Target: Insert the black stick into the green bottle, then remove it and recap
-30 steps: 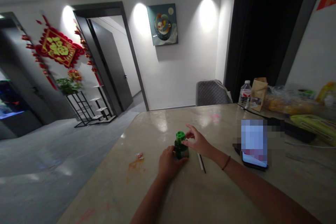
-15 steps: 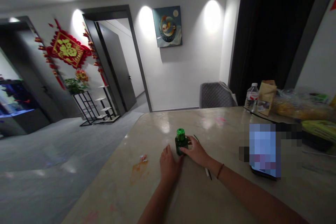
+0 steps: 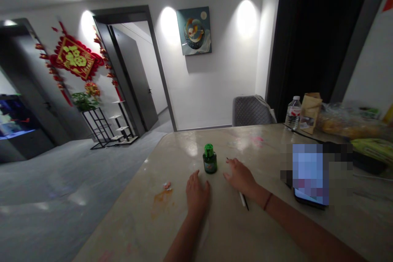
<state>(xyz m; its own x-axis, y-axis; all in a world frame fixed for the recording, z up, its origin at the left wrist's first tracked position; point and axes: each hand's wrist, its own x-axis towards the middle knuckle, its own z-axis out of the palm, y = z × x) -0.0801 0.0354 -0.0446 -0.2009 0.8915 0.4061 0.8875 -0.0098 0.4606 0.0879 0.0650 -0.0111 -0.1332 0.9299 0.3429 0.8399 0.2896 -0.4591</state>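
A small green bottle (image 3: 210, 159) stands upright a little below the middle of the frame, on the glossy marble-look table (image 3: 172, 229), its ribbed bright green cap on and a label facing the camera. Neither hand touches it. The left hand (image 3: 197, 193) lies open and palm down on the tabletop just below and left of the bottle, holding nothing. The right hand (image 3: 242, 176) rests open to the bottle's right with its fingers spread loosely, also holding nothing. A slim pen (image 3: 244, 202) lies on the table under that wrist, its lower end poking out. The bottle looks small, rigid and light, probably glass or hard plastic with smooth, slick sides, so it could tip or skate on the polished surface. The squat body below the cap looks like the surest place to hold it, and the ribbed cap offers grip for the fingertips. An orange stain (image 3: 159, 200) and a tiny wrapped scrap (image 3: 167, 186) sit to the left. At right lie a phone (image 3: 310, 200), a water bottle (image 3: 293, 114) and a brown paper bag (image 3: 310, 112).
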